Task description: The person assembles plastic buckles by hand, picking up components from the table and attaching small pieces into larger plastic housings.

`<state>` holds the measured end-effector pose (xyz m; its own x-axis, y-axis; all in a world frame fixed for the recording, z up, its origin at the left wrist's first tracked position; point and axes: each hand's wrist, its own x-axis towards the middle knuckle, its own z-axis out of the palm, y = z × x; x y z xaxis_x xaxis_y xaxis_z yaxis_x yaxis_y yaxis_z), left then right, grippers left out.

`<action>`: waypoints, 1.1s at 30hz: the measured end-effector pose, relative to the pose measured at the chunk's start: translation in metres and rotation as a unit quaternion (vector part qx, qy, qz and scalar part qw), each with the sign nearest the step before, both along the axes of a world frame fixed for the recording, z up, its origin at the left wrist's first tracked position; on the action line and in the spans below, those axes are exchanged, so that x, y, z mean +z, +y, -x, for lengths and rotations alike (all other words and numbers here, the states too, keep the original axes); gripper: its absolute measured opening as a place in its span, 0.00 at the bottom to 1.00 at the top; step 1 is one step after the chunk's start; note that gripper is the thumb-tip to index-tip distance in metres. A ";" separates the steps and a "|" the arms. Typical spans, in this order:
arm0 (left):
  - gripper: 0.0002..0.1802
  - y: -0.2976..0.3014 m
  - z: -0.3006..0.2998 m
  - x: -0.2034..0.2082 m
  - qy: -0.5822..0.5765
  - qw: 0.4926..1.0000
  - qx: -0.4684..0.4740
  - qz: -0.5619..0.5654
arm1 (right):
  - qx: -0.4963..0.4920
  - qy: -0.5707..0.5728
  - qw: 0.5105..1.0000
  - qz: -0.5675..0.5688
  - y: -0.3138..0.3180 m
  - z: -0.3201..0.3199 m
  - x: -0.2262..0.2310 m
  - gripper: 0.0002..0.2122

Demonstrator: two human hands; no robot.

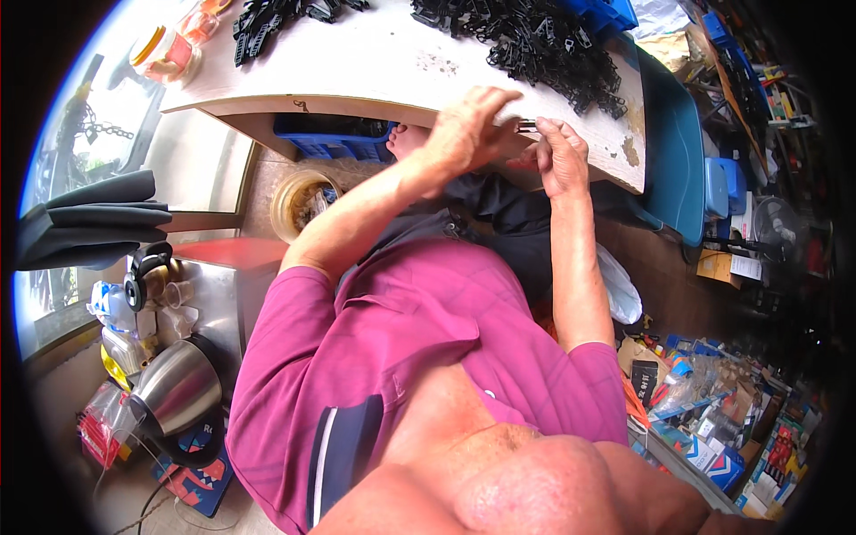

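Note:
Pinched between the fingers of my right hand (562,159) is a small black part (527,126) with a shiny edge, too small to make out fully. My left hand (471,129) hovers just left of it, fingers stretched and slightly blurred, holding nothing that I can see. Both hands are at the near edge of a pale table (383,67). Beyond them a large heap of black plastic parts (557,58) covers the table's right side. Another pile of black plastic parts (276,27) lies at the far left.
A blue bin (606,12) stands behind the larger heap, and a lidded jar (166,57) sits at the table's left corner. Under the table is a blue crate (330,143); a round tub (290,207) stands beside it. A steel kettle (183,383) is at left, cluttered boxes (713,455) at right.

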<state>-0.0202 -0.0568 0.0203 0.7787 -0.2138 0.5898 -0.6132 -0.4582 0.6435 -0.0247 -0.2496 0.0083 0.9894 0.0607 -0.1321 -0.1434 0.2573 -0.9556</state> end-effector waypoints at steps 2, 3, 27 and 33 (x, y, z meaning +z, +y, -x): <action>0.21 0.038 -0.038 -0.007 -0.097 0.991 0.093 -0.028 | -0.033 0.038 0.998 -0.043 0.012 0.006 0.011 0.08; 0.21 0.058 -0.057 -0.005 -0.103 0.983 0.138 -0.056 | -0.042 0.036 0.997 -0.050 0.010 0.005 0.011 0.07; 0.16 0.150 -0.128 -0.012 -0.154 0.921 0.135 -0.332 | -0.070 0.044 0.995 -0.055 0.013 -0.003 0.010 0.07; 0.13 0.154 -0.116 -0.020 -0.108 0.932 0.115 -0.326 | -0.075 0.050 0.994 -0.056 0.013 -0.002 0.008 0.07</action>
<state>0.0957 0.0967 -0.0001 0.7265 -0.4240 0.5407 -0.5337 -0.8439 0.0553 -0.0232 -0.2371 0.0166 0.9706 -0.0672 -0.2313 -0.1884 0.3864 -0.9029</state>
